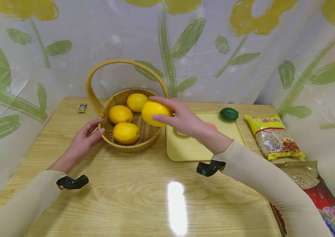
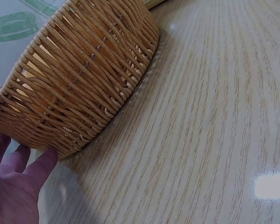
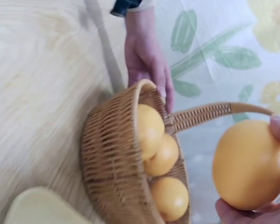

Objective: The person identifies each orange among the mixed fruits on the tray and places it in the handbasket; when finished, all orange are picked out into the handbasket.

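A woven wicker basket (image 1: 135, 149) with a tall arched handle stands at the back left of the table. Inside it lie three yellow oval fruits (image 1: 126, 133). My left hand (image 1: 86, 140) holds the basket's left rim, thumb at the rim and fingers against the outer wall (image 2: 79, 79). Over the basket's right side, my right hand (image 1: 182, 115) grips another yellow oval fruit (image 1: 155, 113) between thumb and fingers. In the right wrist view this held fruit (image 3: 249, 163) appears beside the handle, apart from the fruits inside.
A pale yellow tray (image 1: 182, 153) sits right of the basket, partly hidden by my right arm. It bears a dark green oval fruit (image 1: 229, 114) and a pink item (image 1: 212, 125). Bagged food (image 1: 274, 136) and a red bag (image 1: 327, 200) lie farther right. A small wrapped packet (image 1: 82, 108) lies back left.
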`<state>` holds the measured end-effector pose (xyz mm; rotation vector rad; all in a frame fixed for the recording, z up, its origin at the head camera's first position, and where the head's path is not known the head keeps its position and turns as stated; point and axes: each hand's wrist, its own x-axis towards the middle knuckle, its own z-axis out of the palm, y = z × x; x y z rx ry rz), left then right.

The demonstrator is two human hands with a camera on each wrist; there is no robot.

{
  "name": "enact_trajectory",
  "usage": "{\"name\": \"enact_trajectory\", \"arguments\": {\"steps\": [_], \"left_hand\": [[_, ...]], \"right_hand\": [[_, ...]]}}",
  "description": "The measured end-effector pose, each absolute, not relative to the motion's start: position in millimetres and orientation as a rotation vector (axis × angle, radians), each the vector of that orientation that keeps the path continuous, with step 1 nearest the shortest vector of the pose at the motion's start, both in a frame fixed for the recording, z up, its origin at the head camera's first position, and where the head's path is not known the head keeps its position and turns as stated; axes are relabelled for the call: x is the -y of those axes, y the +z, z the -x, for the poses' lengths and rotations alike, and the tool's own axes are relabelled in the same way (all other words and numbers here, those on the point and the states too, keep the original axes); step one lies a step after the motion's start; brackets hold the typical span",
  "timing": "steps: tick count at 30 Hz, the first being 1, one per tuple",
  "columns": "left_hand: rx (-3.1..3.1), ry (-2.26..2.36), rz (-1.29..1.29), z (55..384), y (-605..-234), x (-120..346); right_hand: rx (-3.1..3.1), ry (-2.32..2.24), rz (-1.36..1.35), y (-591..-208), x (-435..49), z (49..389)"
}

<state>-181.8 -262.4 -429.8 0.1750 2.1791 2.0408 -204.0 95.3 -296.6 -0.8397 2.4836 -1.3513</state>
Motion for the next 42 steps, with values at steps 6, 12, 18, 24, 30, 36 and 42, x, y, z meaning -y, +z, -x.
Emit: {"name": "enact_trajectory", "arguments": {"steps": [6,12,18,24,30,36,42], "left_hand": [[-2.197,2.034,-0.166,183,-429,263],[-2.199,2.027,-0.158,183,-428,262],[-2.216,2.016,-0.156,183,-427,261],[-2.208,2.017,-0.151,182,-426,262],[-2.228,1.982,-0.138,182,-425,261],[-2.246,1.964,-0.126,183,-427,262],[-2.259,1.949,-0.123,183,-427,262]], "right_hand": [[-2.426,-1.134,0.968,-301,-58,237],[-2.338,-0.966,0.933,-313,-35,266],[-2.310,-0.885,0.864,-328,-26,282],[-2.229,-0.857,0.905,-337,-21,296],[-2.197,-0.735,0.975,-332,-15,309],[-2.204,-0.560,0.938,-326,-12,307],[-2.208,-0.535,0.910,-333,-12,305]]}}
